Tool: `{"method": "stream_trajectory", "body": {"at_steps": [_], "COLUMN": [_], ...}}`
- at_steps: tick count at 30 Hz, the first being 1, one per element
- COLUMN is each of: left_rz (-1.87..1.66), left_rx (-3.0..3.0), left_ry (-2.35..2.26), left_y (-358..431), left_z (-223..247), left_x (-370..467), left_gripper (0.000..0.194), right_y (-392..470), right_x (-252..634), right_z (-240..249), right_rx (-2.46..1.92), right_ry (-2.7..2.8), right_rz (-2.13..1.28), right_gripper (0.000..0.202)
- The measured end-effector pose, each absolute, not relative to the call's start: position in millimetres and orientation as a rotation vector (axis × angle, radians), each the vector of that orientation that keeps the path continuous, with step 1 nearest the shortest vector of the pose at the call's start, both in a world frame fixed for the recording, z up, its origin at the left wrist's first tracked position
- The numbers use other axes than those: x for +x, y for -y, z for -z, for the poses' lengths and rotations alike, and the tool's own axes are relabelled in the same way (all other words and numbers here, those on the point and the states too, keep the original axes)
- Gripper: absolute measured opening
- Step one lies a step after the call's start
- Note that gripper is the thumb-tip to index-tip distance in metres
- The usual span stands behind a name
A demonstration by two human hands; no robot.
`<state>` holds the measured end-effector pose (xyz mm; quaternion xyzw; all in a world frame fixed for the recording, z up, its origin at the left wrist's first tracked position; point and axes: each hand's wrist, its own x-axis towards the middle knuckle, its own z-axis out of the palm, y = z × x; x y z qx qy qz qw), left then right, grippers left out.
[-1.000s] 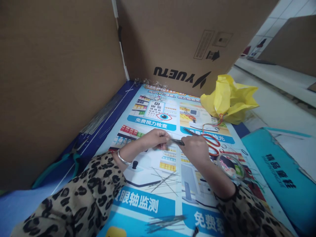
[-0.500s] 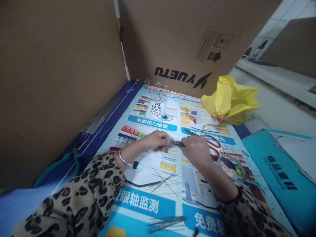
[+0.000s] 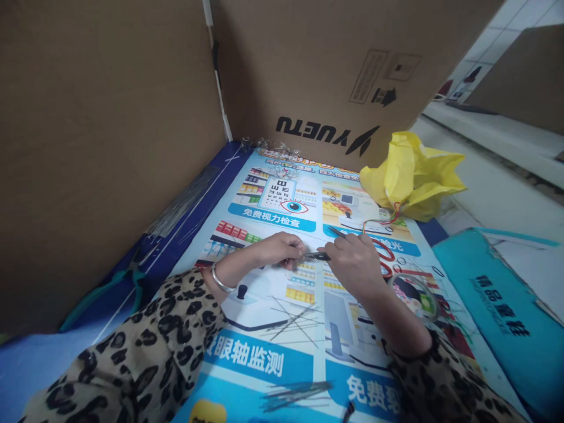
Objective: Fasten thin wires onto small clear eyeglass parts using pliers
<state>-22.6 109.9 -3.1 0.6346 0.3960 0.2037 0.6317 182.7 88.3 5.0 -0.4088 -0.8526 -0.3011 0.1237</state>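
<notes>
Over the middle of a printed poster [image 3: 247, 355], my right hand [image 3: 355, 262] is closed round a dark-handled tool [image 3: 318, 256], whose metal tip points left. Facing it, my left hand [image 3: 284, 249] pinches something small and blurred at the tip; I cannot make out what. Red-handled scissors [image 3: 386, 257] lie just beyond my right hand, partly hidden by it. Thin loose wires [image 3: 295, 323] are scattered nearer me, and a bundle of wires [image 3: 297, 395] lies at the bottom of the view.
Cardboard panels [image 3: 308, 59] stand behind and left. Teal-handled pliers [image 3: 103, 294] and more wires [image 3: 183, 202] lie left. Yellow paper [image 3: 409, 176], a tape roll [image 3: 414, 296] and a teal box [image 3: 497, 311] are right. Small wire pieces [image 3: 271, 147] sit by the back panel.
My right hand and forearm have shifted slightly right and down, and the tool between my hands has changed its angle a little. My left hand has hardly moved.
</notes>
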Motion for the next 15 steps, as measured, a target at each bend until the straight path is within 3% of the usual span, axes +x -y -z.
{"method": "stream_trajectory", "body": {"at_steps": [15], "left_rz": [-0.377], "left_rx": [1.495], "left_ry": [-0.889], "left_y": [-110.1], "left_z": [0.8], "left_x": [-23.4], "left_gripper": [0.008], "right_y": [-92.1], "right_x": [182.7], "right_z": [-3.5], "right_rx": [-1.153], "right_ry": [2.587], "right_rz": [0.832], "right_gripper": [0.013]}}
